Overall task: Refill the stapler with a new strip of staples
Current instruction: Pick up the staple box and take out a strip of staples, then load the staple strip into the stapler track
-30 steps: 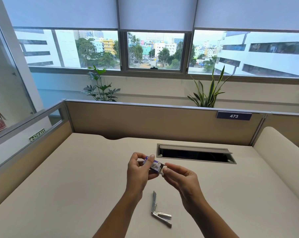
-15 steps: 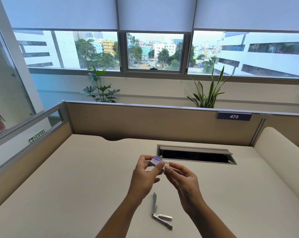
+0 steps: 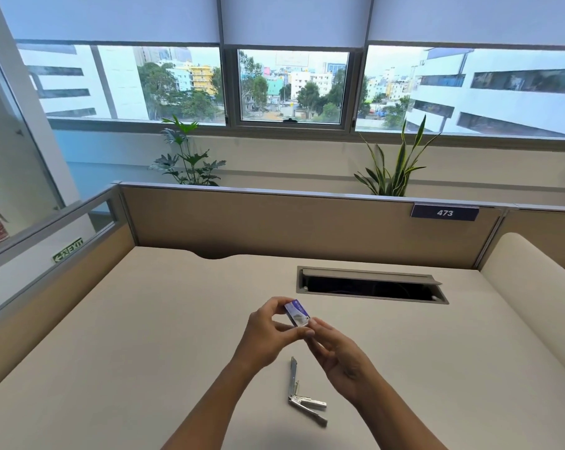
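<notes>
A small purple and white staple box (image 3: 296, 312) is held above the desk between the thumb and fingers of my left hand (image 3: 268, 332). My right hand (image 3: 336, 352) touches the box's near right end with its fingertips; whether it pinches anything there I cannot tell. No loose staple strip shows. A metal stapler (image 3: 302, 393) lies swung wide open on the beige desk (image 3: 144, 336), just below and between my wrists, with neither hand on it.
An open cable slot (image 3: 370, 285) is cut into the desk behind my hands. Tan partition walls (image 3: 274, 228) close off the back and left, with a number tag 473 (image 3: 444, 212). A rounded cream panel (image 3: 534, 287) borders the right side.
The box has turned in my left hand, its printed face now up and angled. My right fingertips have stayed at its right end. The stapler has not moved.
</notes>
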A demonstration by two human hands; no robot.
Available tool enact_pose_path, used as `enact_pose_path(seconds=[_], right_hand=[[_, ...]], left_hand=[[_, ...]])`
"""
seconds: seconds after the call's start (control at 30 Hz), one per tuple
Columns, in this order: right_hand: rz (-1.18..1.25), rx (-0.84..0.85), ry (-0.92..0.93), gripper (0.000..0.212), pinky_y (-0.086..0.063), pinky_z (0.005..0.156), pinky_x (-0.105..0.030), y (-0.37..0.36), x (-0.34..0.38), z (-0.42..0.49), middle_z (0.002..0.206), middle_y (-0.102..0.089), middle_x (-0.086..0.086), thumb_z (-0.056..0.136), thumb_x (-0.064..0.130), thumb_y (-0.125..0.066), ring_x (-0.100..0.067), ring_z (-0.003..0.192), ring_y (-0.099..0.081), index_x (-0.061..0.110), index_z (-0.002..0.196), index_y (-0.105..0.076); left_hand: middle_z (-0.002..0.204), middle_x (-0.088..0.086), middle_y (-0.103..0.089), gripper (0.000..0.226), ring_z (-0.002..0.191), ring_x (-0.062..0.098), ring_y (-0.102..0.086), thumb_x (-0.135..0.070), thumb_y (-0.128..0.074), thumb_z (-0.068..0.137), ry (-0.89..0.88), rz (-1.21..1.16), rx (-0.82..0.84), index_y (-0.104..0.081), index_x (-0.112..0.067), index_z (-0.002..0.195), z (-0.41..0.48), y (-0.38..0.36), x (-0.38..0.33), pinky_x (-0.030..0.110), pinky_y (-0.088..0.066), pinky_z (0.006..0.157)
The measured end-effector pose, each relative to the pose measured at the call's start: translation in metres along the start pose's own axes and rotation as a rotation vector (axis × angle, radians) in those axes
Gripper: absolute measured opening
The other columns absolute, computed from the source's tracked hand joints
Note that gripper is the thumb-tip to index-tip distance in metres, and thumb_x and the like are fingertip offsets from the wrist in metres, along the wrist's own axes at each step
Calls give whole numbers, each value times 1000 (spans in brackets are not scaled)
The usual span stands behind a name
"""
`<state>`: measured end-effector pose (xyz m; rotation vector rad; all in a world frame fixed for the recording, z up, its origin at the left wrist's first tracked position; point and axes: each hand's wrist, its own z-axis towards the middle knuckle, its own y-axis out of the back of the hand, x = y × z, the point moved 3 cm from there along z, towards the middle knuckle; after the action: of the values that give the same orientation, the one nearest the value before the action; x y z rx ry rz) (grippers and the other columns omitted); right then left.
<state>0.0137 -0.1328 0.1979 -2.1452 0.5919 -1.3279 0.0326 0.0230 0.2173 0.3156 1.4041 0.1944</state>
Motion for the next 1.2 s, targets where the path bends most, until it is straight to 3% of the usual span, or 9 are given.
enact_pose_path(seconds=[0.2,0.37,0.5,0.67,0.8,0.93,1.03,1.2], right_hand=[[-75,-103,7,22,-63,71,-27,17,-5,18,95,-74,-21,86,12,-72,-28,84,-74,-5,99,-72],[-397,-265,37,12,-60,68,-24,54,-24,34,84,-73,-15,87,7,-71,-25,77,-74,-2,94,-74],[-665,-294,26,8,-59,70,-24,80,-43,41,85,-72,-12,83,4,-71,-19,71,-68,6,89,-75],[-948,-317,60,13,-53,62,-19,88,-56,43,81,-72,-1,82,7,-68,-12,65,-64,18,87,-75],[-1102,-267,74,18,-52,71,-18,89,-63,46,87,-72,8,82,9,-66,-6,75,-65,22,89,-76],[-1134,-262,88,20,-49,66,-13,91,-65,49,86,-73,9,83,7,-64,-1,74,-65,22,88,-76],[-1090,-276,84,23,-53,63,-17,96,-65,51,84,-74,0,83,1,-61,-10,68,-67,18,86,-76],[-947,-322,99,26,-55,60,-18,103,-61,51,79,-76,-12,85,-3,-59,-15,65,-70,15,91,-77]], left_hand=[[108,-10,-60,65,85,8,-68,-54,-85,54,52,59,-63,-62,-35,112,9,11,35,20,-59,64],[100,-9,-67,58,76,11,-67,-42,-90,58,265,173,-51,-66,-27,108,9,28,98,14,-50,61],[108,-2,-65,54,84,16,-61,-31,-88,65,354,293,56,-64,-18,112,6,37,144,22,-48,72],[125,5,-56,57,107,21,-56,-14,-78,78,379,375,138,-54,-11,129,4,40,180,24,-43,85],[129,10,-53,53,117,21,-52,-3,-70,81,398,422,177,-53,-8,131,-3,42,200,21,-44,92],[136,1,-48,64,129,22,-43,-13,-76,79,371,476,223,-48,-14,136,-6,43,208,28,-36,104],[138,-7,-40,74,131,20,-35,-32,-80,76,310,547,137,-44,-23,141,-5,38,201,31,-34,106],[108,-7,-57,33,106,19,-48,-36,-68,86,204,481,8,-60,-24,116,-6,-4,176,25,-41,82]])
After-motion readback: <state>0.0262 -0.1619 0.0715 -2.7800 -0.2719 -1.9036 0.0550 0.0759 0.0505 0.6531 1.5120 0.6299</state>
